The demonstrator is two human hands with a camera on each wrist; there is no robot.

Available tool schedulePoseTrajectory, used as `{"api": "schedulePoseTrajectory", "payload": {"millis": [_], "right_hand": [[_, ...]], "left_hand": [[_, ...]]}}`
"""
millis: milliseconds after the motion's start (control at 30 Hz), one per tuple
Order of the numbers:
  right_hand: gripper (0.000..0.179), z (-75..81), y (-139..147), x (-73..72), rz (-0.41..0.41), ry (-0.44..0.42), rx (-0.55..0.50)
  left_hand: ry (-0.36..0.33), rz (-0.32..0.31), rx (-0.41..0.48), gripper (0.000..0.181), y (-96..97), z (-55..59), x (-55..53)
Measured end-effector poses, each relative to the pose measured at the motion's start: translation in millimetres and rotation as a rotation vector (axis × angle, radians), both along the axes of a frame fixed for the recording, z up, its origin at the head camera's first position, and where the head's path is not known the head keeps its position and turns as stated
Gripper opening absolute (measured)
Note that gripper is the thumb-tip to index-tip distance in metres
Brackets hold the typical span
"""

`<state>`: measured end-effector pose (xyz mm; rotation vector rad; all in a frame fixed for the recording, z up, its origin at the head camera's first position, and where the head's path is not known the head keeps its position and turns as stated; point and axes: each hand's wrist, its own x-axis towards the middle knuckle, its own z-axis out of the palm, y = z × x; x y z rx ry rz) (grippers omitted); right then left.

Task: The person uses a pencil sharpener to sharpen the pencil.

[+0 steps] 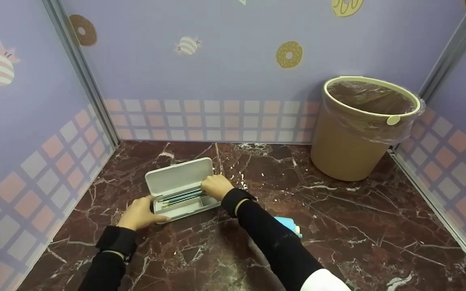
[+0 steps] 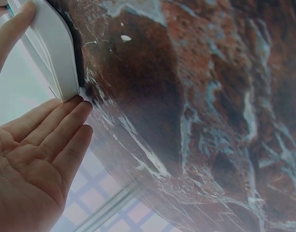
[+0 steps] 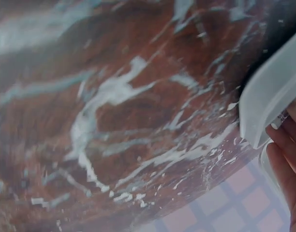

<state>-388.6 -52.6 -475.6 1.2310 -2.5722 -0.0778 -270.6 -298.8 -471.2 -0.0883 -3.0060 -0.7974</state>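
A white pencil case (image 1: 184,210) lies on the dark marbled table with its hinged lid (image 1: 180,176) raised. Several green and dark pencils (image 1: 182,197) lie lengthwise along its back part. My left hand (image 1: 138,214) holds the case's left end, the thumb on the front rim and straight fingers against the end, as the left wrist view shows. At the right end, my right hand (image 1: 217,186) reaches inside with bent fingers around a pencil's end. A small pale tip with a shiny band (image 3: 278,121) shows by those fingertips; the rest is hidden.
A tan bin (image 1: 344,149) with a clear liner stands at the back right. White scraps (image 1: 243,182) are scattered right of the case. A light blue object (image 1: 287,225), partly hidden, lies beside my right forearm. Patterned walls enclose the table's back and sides.
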Motion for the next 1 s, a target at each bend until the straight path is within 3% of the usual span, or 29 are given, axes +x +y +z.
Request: {"api": "schedulePoseTrajectory", "payload": {"millis": [400, 1000], "right_hand": [[0.013, -1.9, -4.2, 4.0, -0.037, 0.063, 0.036], [0.012, -8.1, -7.5, 3.3, -0.005, 0.129, 0.062]], "left_hand": [[0.013, 0.0, 0.003, 0.069, -0.7, -1.7, -1.3], [-0.008, 0.01, 0.023, 0.062, -0.7, -1.7, 0.3]]}}
